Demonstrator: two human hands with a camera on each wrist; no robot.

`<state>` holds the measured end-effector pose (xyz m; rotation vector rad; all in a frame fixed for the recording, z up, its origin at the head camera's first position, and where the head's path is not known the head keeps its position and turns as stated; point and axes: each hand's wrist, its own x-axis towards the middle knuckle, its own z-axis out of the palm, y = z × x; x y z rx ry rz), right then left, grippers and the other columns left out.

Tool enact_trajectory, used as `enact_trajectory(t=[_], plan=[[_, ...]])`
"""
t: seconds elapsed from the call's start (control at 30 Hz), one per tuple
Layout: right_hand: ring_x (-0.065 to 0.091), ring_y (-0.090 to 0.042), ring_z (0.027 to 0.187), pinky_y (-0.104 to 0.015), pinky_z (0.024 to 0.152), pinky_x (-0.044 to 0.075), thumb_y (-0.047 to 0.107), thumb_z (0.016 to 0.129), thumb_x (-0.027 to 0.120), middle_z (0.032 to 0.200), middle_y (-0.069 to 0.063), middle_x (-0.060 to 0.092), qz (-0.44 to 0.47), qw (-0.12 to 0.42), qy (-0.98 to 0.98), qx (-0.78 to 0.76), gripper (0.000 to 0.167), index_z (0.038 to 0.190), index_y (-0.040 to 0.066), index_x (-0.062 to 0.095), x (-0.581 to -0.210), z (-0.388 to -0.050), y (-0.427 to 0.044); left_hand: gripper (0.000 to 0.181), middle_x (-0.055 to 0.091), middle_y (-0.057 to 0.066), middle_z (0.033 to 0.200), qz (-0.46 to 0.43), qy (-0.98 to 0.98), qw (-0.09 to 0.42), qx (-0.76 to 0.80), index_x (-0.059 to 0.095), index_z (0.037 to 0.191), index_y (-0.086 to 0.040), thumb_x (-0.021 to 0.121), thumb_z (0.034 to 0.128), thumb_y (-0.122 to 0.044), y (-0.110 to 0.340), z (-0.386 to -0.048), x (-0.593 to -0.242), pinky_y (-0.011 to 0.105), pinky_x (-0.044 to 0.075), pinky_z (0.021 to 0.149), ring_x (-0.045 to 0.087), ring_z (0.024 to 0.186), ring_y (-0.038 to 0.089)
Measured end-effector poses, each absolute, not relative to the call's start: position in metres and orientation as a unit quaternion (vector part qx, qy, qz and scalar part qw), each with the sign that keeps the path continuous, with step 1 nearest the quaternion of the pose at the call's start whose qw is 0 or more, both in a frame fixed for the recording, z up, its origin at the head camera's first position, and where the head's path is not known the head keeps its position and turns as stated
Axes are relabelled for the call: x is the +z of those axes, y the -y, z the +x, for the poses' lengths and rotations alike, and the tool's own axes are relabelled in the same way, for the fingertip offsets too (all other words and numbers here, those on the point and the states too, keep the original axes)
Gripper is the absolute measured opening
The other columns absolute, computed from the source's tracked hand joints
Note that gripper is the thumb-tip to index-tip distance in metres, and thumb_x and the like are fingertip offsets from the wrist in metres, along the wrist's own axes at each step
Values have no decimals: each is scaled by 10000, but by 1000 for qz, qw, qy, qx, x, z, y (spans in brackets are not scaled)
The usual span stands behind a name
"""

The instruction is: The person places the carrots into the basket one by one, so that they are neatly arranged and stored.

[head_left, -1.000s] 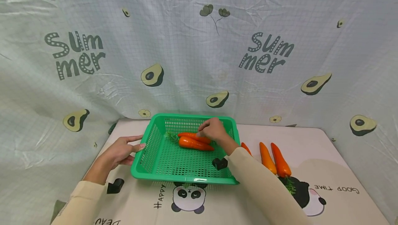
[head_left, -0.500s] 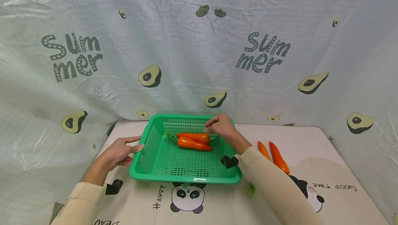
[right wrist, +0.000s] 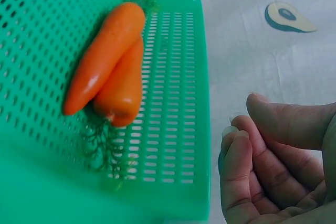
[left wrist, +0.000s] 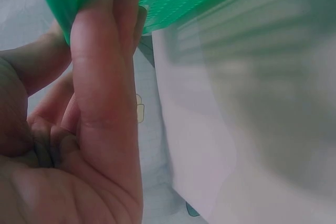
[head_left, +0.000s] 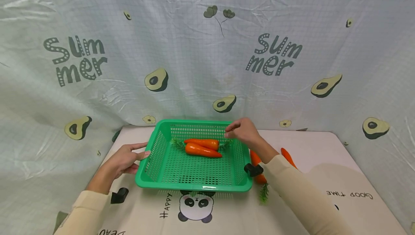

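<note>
A green plastic basket (head_left: 175,186) stands on the table with two orange carrots inside. The front carrot (head_left: 202,150) and the back carrot (head_left: 209,143) lie side by side, pointing opposite ways, with green leafy tops. My left hand (head_left: 127,158) holds the basket's left rim, thumb on top and fingers on the outer side. In the left wrist view, its fingers (left wrist: 105,87) reach up against the green rim. My right hand (head_left: 244,133), fingers loosely curled and holding nothing, hovers above the basket's back right corner, apart from the carrots.
Right of the basket lies a carrot (head_left: 255,158) with a leafy top, partly behind my right arm. Another carrot (head_left: 287,156) shows farther right, mostly covered by the sleeve. A printed cloth (head_left: 191,47) hangs behind the table (head_left: 311,148).
My right hand has lifted off the back carrot and moved right and slightly up, towards the basket's right edge. The left hand stays at the rim. Both carrots now lie still in the basket.
</note>
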<state>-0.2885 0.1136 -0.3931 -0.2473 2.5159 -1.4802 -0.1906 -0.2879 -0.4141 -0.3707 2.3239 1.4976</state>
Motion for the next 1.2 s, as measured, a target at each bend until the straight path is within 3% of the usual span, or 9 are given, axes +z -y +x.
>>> enact_trajectory(t=[0.27,0.43,0.83,1.0,1.2], plan=[[665,-315,1101,-455,966,589,80,906,796,1119,-145,746,-76,101,-857,-499,190,1071,-13,787,-393,-286,-127,662,764,45,821,-132,-821,177,526,321,1635,-62,615,1067,-231,291,-189,-415,294,611,563,762,631,182],[652,-333,1141,-490,1019,565,90,916,786,1109,-154,746,-82,99,-855,-502,204,1093,-12,777,-394,-282,-139,657,757,36,814,-135,-822,177,525,324,1636,-69,613,1067,-226,292,-189,-414,290,606,556,753,617,171],[701,-258,970,-485,964,582,93,932,768,1001,-112,769,-67,80,-868,-486,181,1072,-22,777,-405,-268,-181,661,771,50,830,-135,-820,180,527,325,1635,-65,620,1063,-216,290,-193,-416,315,625,579,771,653,196],[685,-258,985,-507,987,566,109,949,755,1046,-136,771,-69,80,-869,-483,185,1077,-22,771,-407,-263,-195,671,770,53,841,-130,-822,179,525,317,1636,-61,624,1062,-222,290,-192,-416,321,627,578,768,648,194],[683,-227,964,-445,955,564,149,953,761,1045,-88,778,-50,91,-876,-471,197,1087,5,773,-412,-259,-208,654,764,61,847,-128,-821,180,527,329,1634,-67,616,1066,-218,290,-193,-416,325,630,583,767,645,196]])
